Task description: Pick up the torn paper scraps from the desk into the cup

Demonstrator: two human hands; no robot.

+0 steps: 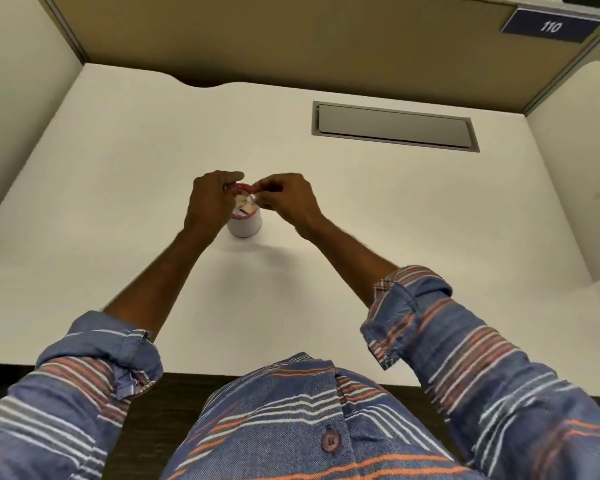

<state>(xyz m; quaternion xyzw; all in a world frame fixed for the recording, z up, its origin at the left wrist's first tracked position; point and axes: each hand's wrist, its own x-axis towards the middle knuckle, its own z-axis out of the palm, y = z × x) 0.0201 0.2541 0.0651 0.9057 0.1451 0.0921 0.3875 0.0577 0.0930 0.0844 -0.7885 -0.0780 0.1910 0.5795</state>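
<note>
A small white cup with a red rim stands upright in the middle of the white desk. Several torn paper scraps fill its mouth. My left hand grips the cup's rim and left side, fingers curled over the top. My right hand hovers at the cup's right rim, its fingertips pinched together just over the opening; a small pale scrap seems to sit between them, though it is blurred. No loose scraps show on the desk surface.
A grey rectangular cable hatch lies flush in the desk at the back right. Tan partition walls enclose the desk on three sides, with a blue "110" label at the top right. The desk's dark front edge is near my body.
</note>
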